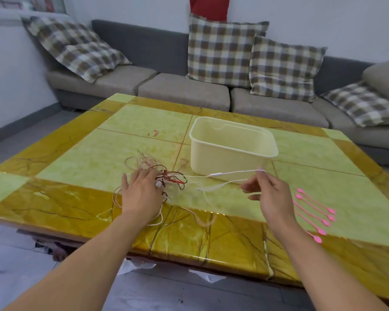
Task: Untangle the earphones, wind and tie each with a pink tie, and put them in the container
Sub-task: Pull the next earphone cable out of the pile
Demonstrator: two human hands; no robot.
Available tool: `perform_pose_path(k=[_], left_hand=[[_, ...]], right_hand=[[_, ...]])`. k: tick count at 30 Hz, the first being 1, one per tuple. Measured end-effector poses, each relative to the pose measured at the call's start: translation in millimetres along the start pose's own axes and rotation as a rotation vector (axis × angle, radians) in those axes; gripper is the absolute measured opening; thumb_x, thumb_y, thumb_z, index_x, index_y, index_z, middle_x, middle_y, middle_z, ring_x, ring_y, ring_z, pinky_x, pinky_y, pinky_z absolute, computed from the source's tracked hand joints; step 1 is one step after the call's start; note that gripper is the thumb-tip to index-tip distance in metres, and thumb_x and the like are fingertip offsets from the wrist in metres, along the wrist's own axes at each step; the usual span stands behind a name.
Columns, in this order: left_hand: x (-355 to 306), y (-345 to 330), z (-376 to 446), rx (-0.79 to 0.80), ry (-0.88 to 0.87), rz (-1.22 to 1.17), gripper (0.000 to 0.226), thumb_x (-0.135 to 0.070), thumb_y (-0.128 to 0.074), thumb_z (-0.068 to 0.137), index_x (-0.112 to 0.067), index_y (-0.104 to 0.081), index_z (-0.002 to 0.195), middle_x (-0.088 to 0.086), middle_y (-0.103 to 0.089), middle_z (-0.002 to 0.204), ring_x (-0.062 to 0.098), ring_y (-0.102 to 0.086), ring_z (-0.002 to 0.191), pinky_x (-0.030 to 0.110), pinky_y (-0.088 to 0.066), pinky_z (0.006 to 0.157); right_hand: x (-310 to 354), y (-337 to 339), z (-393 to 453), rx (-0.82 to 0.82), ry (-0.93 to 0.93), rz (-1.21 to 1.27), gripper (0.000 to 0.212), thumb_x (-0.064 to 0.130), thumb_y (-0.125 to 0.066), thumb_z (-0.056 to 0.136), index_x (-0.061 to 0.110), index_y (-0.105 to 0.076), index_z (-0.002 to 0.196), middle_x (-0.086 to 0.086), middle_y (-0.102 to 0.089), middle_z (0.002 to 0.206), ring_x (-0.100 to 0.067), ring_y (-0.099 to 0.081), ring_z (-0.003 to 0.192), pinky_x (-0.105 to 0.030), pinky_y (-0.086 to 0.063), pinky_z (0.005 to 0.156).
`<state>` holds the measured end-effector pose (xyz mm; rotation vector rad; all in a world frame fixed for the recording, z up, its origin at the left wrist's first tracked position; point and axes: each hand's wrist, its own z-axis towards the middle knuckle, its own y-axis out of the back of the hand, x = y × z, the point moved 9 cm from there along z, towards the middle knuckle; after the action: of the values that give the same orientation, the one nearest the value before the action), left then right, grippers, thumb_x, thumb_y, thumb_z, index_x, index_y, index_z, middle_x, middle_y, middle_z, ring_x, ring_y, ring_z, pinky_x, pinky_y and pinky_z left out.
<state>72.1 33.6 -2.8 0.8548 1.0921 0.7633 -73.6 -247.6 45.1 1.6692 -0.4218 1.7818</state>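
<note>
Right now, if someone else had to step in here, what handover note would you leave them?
Left hand rests flat on the tangled earphones near the table's front edge.
Right hand pinches a white earphone cable drawn taut out of the tangle.
Container stands behind the cable; nothing visible inside.
Pink ties lie unused at the right.
Done: nothing wound or tied.
Left: free each earphone, wind, tie, put in container.

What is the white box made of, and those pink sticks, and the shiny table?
The container looks like thin cream plastic: smooth, slightly see-through walls with a rolled rim. The pink ties seem soft rubber or silicone: thin, matte strips with round ends. The table looks like polished stone or a marble-look glossy top: veined green and amber panels with light reflections. Which one, the picture cannot settle.
</note>
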Motion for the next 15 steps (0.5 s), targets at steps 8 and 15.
perform_pose_path(k=[8, 15], left_hand=[[0, -6, 3, 0.011, -0.043, -0.098, 0.043, -0.027, -0.071, 0.09, -0.028, -0.06, 0.132, 0.004, -0.062, 0.136, 0.029, -0.047, 0.134, 0.048, -0.032, 0.117], [-17, -5, 1, -0.027, -0.133, -0.085, 0.046, -0.019, -0.076, 0.082, -0.024, -0.066, 0.126, 0.004, -0.063, 0.134, 0.027, -0.041, 0.139, 0.047, -0.028, 0.12]], right_hand=[[-5, 47, 9, -0.134, -0.092, 0.448, 0.049, 0.012, -0.047, 0.099, 0.023, -0.054, 0.052, -0.01, -0.074, 0.117, -0.003, -0.064, 0.116, -0.037, -0.04, 0.113], [9, 15, 3, 0.189, -0.3, 0.818, 0.04, 0.027, -0.044, 0.103, 0.022, -0.036, 0.064, 0.006, -0.027, 0.048, -0.01, -0.031, 0.042, -0.024, -0.043, 0.051]])
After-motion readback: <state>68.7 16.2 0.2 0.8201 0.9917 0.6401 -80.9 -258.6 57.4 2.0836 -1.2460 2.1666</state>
